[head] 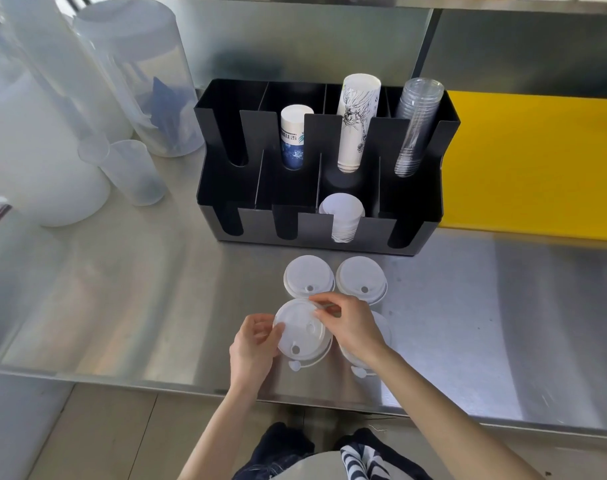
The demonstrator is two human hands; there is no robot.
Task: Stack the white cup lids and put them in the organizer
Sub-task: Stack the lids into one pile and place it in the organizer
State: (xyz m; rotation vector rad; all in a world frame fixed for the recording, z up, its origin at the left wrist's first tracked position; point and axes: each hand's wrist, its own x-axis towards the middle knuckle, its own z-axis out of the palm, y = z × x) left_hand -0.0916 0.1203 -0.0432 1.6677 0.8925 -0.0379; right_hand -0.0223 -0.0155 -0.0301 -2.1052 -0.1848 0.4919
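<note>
- Head view: both hands work at the near edge of the steel surface (129, 306), in front of the black organizer (324, 223).
- The left hand (253, 348) has thumb and fingers closed on the left rim of a white cup lid (304, 336); it looks to be more than one lid nested, since a second rim shows beneath, though I cannot count them.
- The right hand (350, 327) pinches the far rim of the same lid with its fingertips (317, 301), palm arched over it.
- Two single lids lie flat just beyond, side by side: the left lid (309, 277) and the right lid (361, 278). Another lid (381, 332) sits mostly hidden under the right wrist.
- A stack of white lids (342, 216) already stands on edge in a front compartment of the organizer; the front compartments on either side of it look free.
- Handling, as a judgement: these lids look like thin moulded plastic, so very light, a little flexible and smooth. They are likely to slide on steel and to skew when nested.
- The rim is the sensible place to grip, at opposite edges, keeping the sip tabs (294, 366) lined up. Squeezing the domed middle could buckle it.
</note>
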